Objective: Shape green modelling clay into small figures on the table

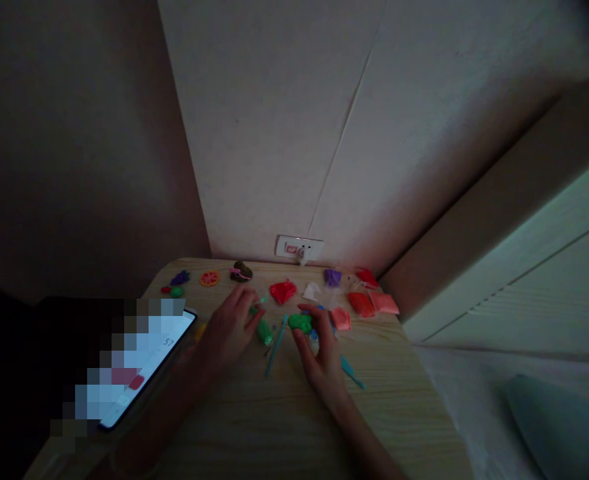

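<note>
My right hand (323, 350) holds a lump of green modelling clay (300, 324) between thumb and fingers, above the wooden table. My left hand (233, 319) is closed in a pinch to its left, with a small pale green glint at the fingertips; what it grips is unclear. Just beneath its fingers lies a green clay packet (264, 332) in clear wrap. Between the hands, a thin blue modelling tool (276, 347) rests on the tabletop. A second blue tool (352, 372) lies right of my right hand, which partly hides a blue packet.
Red (283, 291), white (311, 291), purple (332, 277) and several orange-pink clay packets (362, 304) line the back of the table. Small figures, including an orange fruit slice (209, 278) and a brown piece (241, 271), stand back left. A lit phone (149, 363) lies left. A wall socket (299, 248) holds a plug.
</note>
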### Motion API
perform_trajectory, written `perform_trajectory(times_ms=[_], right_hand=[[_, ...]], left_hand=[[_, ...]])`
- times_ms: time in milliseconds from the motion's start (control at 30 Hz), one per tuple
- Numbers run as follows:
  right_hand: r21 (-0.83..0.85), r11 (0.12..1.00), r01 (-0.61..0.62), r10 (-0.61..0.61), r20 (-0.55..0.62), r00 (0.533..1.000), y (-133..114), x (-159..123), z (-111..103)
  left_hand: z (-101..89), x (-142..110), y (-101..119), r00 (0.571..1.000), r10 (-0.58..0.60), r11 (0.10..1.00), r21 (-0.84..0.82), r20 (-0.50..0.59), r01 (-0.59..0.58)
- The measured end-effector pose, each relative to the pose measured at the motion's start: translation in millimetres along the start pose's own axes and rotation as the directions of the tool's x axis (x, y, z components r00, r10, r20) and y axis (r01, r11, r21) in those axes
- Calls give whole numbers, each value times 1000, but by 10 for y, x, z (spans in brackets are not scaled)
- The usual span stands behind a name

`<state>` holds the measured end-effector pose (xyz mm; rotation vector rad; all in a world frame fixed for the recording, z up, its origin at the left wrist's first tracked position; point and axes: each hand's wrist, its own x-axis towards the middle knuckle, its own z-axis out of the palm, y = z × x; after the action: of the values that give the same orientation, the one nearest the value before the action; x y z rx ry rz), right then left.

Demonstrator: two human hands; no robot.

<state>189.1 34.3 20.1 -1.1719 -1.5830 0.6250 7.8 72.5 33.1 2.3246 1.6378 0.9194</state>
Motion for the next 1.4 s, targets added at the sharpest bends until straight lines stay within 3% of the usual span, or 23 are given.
perform_trajectory(times_ms=[133, 233, 400, 500, 567, 700, 833, 933, 1033, 1133, 1200, 1300, 1400], right_hand=[[63, 998, -8, 8, -9, 1000, -5, -11, -3], [130, 991, -22, 17, 40, 999, -14, -9, -7], [204, 975, -90, 84, 36, 996, -16, 6, -20], [219, 961, -167, 162, 41, 986, -18, 17, -42], [232, 949, -215, 204, 71, 976, -24, 27, -59], [295, 910, -291, 243, 187, 952, -49, 57, -80], [459, 802, -383, 184, 421, 889, -84, 86, -79], [525, 704, -479, 170, 530, 831, -95, 93, -81], [568, 618, -543, 155, 589, 793, -90, 90, -90], [576, 604, -551, 139, 605, 784, -95, 87, -100], [579, 609, -542, 158, 581, 799, -108, 88, -104], [562, 635, -530, 198, 544, 815, -133, 95, -104], [515, 699, -496, 205, 520, 829, -156, 105, -98]], left_hand=[[-54, -66, 144, 999, -25, 969, -245, 25, 30], [-36, -111, 162, 991, -68, 880, -461, 114, 113], [28, -171, 89, 927, -130, 573, -736, 351, 360], [15, -181, 90, 881, -74, 349, -815, 467, 462], [-14, -170, 110, 865, -39, 279, -826, 500, 490], [-50, -136, 111, 878, -21, 315, -830, 479, 460], [1, -140, 52, 877, 0, 354, -821, 480, 449], [76, -165, 41, 866, 12, 334, -818, 500, 468], [115, -190, 84, 868, 29, 246, -845, 496, 475], [75, -225, 122, 880, 105, 129, -884, 463, 450], [32, -258, 117, 870, 183, 104, -889, 458, 447], [37, -307, 74, 858, 241, 145, -891, 453, 430], [158, -334, 32, 879, 212, 290, -887, 426, 360]])
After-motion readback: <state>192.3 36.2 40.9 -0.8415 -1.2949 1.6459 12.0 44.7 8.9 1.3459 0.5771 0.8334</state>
